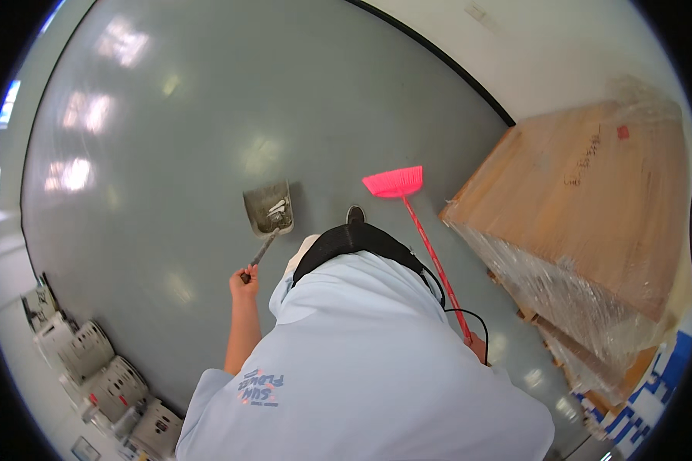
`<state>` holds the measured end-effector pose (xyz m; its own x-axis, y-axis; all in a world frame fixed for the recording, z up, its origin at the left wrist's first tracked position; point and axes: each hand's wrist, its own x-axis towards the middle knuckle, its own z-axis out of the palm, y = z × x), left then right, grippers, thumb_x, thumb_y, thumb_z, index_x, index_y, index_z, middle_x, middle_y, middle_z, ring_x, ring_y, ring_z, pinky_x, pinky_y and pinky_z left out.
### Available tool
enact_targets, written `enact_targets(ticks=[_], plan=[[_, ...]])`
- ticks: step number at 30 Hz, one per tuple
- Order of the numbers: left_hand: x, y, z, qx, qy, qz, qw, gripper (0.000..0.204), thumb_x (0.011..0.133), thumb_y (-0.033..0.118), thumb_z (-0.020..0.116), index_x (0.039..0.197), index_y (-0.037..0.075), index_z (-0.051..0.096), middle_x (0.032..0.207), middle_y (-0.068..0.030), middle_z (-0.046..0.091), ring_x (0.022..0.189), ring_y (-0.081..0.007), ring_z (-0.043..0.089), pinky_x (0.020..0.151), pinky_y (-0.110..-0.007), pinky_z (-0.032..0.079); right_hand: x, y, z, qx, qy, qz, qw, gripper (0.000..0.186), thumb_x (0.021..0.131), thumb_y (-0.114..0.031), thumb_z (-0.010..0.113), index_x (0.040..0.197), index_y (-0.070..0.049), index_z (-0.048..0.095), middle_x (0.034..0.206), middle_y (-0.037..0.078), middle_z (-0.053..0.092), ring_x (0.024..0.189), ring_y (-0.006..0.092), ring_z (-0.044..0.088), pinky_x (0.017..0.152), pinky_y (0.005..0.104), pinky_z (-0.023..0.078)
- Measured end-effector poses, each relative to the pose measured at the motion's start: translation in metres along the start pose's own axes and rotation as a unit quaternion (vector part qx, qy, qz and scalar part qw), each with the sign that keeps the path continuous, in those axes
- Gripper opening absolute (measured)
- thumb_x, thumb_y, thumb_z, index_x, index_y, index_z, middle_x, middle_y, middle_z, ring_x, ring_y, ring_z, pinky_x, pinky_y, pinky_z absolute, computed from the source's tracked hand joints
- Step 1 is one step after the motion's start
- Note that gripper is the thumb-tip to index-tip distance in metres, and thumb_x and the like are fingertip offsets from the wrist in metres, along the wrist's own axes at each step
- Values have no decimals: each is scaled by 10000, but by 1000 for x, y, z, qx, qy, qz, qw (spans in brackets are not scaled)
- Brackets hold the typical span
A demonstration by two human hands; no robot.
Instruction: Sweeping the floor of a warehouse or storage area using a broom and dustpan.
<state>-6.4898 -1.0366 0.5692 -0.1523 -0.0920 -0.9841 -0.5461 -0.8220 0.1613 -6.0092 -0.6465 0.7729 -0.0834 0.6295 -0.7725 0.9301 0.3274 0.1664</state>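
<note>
My left hand (pixel 244 280) is closed round the grey handle of a dustpan (pixel 257 207). The dustpan is grey and dirty inside, and a few pale scraps (pixel 277 207) lie in it near the handle end. On my right side, my right hand (pixel 478 348) grips the red stick of a broom (pixel 432 250), partly hidden by my shirt. The broom's bright pink head (pixel 394 182) is out in front of me, right of the dustpan and apart from it. Whether the pan or the bristles touch the floor, I cannot tell.
A large cardboard-topped stack (pixel 577 207) wrapped in clear film stands at my right by the wall. Several whitish plastic cases (pixel 119 388) line the left wall. Grey glossy floor (pixel 207 100) stretches ahead, and my shoe (pixel 355 214) shows between the tools.
</note>
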Motion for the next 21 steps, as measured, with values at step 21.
enact_targets(ticks=[21], plan=[[66, 251, 331, 276, -62, -43, 958, 102, 708, 3, 346, 648, -80, 346, 641, -150, 405, 660, -264, 469, 514, -225, 495, -199, -367, 31, 142, 51, 186, 971, 226, 761, -256, 397, 908, -98, 464, 776, 163, 527, 722, 307, 509, 589, 382, 392]])
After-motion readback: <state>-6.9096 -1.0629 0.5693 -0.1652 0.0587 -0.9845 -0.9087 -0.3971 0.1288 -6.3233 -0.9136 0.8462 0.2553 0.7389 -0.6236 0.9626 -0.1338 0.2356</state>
